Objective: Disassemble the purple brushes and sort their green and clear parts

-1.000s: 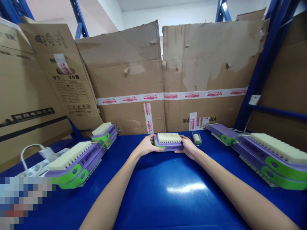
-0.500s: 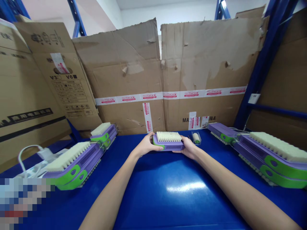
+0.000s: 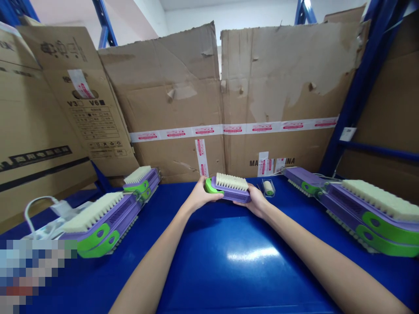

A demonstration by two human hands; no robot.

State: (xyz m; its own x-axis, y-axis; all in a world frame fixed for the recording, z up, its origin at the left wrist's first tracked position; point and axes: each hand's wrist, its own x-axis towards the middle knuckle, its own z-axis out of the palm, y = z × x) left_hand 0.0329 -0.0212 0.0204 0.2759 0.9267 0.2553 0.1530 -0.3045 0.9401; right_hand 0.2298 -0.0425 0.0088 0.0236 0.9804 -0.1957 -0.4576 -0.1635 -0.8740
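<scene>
A: How to describe the bristled device (image 3: 233, 188)?
B: Long and blocky, purple in the body, with a slotted vent along the near side, a thick cream pad of stubby bristles on top and a bright green rounded piece at the left end
A: And found where?
B: Over the counter (image 3: 212, 261), close to the far edge and roughly midway between the left and right edges. Hard to tell whether touching the surface. Just left of a small clear case (image 3: 268, 188), well apart from the similar purple devices (image 3: 101, 223) along the left edge
A: Grasped how?
B: By both ends: clasped at the green end by the left grip (image 3: 197, 195), and at the purple end by the right grip (image 3: 258, 201)
A: Different from half a second ago?
B: Nearly level across the view then, with much of the green covered. Now slanting, higher in view at the left end and lower at the right, with more green exposed. Cannot say whether tipped or swivelled. Still clasped at both ends, still near the far edge
</scene>
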